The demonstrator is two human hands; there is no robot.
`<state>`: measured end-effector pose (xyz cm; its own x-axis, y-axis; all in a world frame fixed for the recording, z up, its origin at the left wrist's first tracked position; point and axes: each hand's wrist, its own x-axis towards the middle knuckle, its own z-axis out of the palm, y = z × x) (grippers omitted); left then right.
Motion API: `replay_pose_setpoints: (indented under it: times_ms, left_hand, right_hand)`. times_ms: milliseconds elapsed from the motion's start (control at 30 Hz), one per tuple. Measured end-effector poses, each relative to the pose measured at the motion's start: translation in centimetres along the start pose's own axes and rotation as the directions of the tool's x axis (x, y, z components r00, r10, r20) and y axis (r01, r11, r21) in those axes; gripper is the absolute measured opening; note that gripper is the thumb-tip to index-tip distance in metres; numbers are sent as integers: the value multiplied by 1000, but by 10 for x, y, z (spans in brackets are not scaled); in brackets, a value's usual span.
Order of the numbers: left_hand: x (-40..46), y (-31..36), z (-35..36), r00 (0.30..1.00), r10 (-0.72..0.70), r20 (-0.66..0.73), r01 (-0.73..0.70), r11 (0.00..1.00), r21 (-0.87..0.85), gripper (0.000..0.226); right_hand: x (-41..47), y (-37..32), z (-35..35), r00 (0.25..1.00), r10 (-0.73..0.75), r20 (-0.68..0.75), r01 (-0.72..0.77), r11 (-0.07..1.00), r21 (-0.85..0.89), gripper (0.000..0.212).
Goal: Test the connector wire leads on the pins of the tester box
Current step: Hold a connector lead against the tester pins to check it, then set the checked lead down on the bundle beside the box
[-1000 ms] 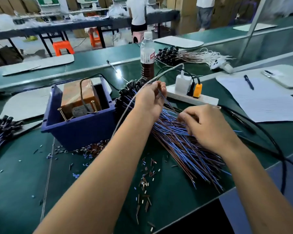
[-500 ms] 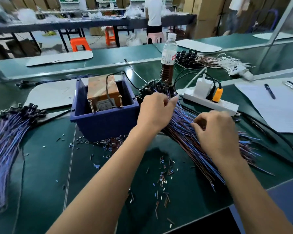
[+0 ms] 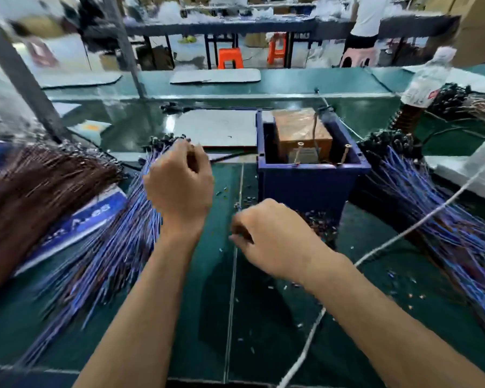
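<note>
Left hand (image 3: pixel 179 186) fingers curled, raised over the left wire bundle (image 3: pixel 118 242); blurred, cannot tell if it pinches a lead. Right hand (image 3: pixel 275 239) also curled, low over the green mat (image 3: pixel 213 317); a thin wire seems to run through it, grip unclear. Open mat between the 2 hands and toward the near edge. Tester box (image 3: pixel 303 133), brown block with 2 upright metal pins, sits in a blue plastic bin (image 3: pixel 311 186) just beyond the right hand. Right wire bundle (image 3: pixel 437 228) fans out beside the bin. 0.5 s ago both hands were on that right bundle; now they're left of the bin.
</note>
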<state>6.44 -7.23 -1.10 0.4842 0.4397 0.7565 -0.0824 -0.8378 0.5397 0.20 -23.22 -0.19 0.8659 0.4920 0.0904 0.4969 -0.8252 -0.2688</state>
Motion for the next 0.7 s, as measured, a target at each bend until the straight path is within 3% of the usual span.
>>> replay_pose_setpoints:
  times_ms: [133,267,367,600,700]
  left_hand:
    - [18,-55,-4,974,-185,128,133,932,336,21]
    - [20,-73,-6,884,-382,269,204,833,514,27]
    - [20,-78,-1,851,-424,311,204,812,547,26]
    - [17,-82,5,886,-378,269,171,805,568,27]
    - [17,-82,3,881,-397,256,221,825,521,32]
  right_hand:
    - [68,-33,31,996,-41,73,40,999,6,18]
    - [108,-45,52,987,1,161,6,999,-41,13]
    - [117,-43,54,984,14,177,-5,999,-49,13]
    - [107,-39,54,986,17,166,-14,1000,-18,6]
    - [104,-37,54,985,27,169,-31,999,21,19]
